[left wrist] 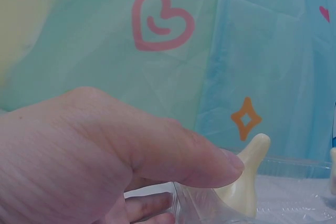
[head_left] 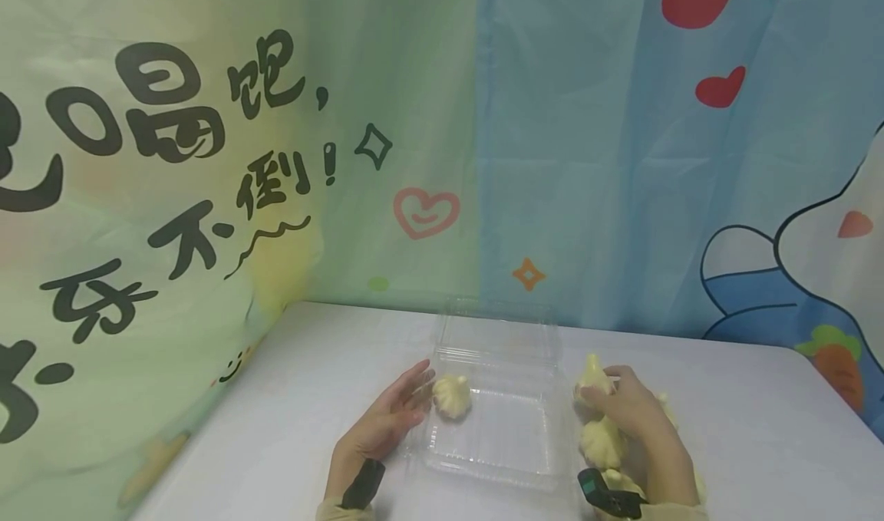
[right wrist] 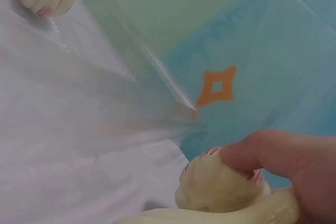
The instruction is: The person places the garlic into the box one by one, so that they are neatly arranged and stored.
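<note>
A clear plastic clamshell box [head_left: 493, 476] lies with its lid folded back toward the curtain. One cream garlic bulb [head_left: 453, 400] sits in the far left part of its base. My left hand [head_left: 383, 421] is at the box's left wall, fingers extended, and in the left wrist view its thumb [left wrist: 210, 169] overlaps the bulb's stem. To the right of the box, my right hand [head_left: 637, 407] pinches another garlic bulb [right wrist: 210, 184] between thumb and fingers. This bulb shows pinkish streaks, and its stem points up in the head view.
Several more garlic bulbs [head_left: 602, 443] lie in a group beneath and beside the right hand, partly hidden by the forearm. The white table [head_left: 276, 429] ends at a printed curtain [head_left: 587, 160] behind the raised lid [head_left: 497, 333].
</note>
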Demonstrator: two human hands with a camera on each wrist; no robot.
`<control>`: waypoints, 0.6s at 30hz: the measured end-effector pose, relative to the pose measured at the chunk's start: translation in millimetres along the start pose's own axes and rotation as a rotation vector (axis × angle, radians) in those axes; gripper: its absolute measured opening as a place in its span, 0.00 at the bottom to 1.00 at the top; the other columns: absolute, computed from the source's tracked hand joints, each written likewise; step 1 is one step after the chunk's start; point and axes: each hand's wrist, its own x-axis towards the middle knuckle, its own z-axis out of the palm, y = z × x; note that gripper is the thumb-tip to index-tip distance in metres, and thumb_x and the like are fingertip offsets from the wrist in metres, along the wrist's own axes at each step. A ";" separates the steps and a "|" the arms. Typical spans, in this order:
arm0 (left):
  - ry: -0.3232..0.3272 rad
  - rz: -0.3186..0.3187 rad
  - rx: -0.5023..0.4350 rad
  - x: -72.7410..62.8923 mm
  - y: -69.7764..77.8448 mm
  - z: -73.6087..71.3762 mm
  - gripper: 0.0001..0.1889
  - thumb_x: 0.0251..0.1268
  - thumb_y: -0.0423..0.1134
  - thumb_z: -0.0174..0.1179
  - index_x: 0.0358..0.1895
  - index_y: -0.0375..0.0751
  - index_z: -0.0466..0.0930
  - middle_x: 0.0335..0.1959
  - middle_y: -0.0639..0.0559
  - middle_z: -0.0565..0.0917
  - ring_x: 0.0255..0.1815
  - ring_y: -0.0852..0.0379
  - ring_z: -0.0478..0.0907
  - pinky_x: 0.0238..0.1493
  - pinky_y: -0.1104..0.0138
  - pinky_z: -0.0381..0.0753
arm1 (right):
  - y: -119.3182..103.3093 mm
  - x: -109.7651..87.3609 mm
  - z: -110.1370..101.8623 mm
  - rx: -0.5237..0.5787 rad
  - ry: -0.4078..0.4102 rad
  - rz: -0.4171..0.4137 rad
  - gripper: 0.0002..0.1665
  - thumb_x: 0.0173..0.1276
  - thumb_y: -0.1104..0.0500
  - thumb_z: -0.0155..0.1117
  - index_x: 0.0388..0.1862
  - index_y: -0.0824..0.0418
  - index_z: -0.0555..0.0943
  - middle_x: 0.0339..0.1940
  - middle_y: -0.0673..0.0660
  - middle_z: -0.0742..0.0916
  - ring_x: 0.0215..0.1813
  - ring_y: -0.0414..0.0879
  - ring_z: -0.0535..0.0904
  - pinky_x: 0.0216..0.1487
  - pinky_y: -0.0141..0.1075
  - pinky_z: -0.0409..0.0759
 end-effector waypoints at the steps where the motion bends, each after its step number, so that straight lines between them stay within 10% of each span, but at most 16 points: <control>1: 0.001 0.000 0.001 -0.1 -0.1 -0.2 0.44 0.60 0.29 0.57 0.76 0.41 0.40 0.77 0.35 0.41 0.77 0.36 0.41 0.77 0.50 0.45 | 0.1 0.2 -0.4 -0.009 0.001 -0.005 0.48 0.69 0.42 0.52 0.69 0.78 0.50 0.63 0.82 0.67 0.63 0.75 0.65 0.60 0.62 0.71; 8: -0.001 0.002 0.006 0.2 -0.9 -0.7 0.44 0.60 0.29 0.57 0.76 0.42 0.42 0.77 0.35 0.42 0.77 0.37 0.41 0.77 0.49 0.44 | 0.4 0.6 -3.2 -0.017 0.059 -0.076 0.43 0.69 0.46 0.54 0.65 0.81 0.59 0.59 0.79 0.73 0.60 0.73 0.69 0.58 0.61 0.72; 18: 0.003 -0.003 0.007 -0.5 -0.1 -0.3 0.45 0.60 0.29 0.57 0.76 0.41 0.40 0.77 0.36 0.42 0.77 0.37 0.41 0.77 0.50 0.45 | -9.4 -4.3 -8.8 0.032 0.051 0.037 0.54 0.68 0.38 0.52 0.70 0.77 0.44 0.64 0.81 0.65 0.63 0.74 0.65 0.61 0.65 0.68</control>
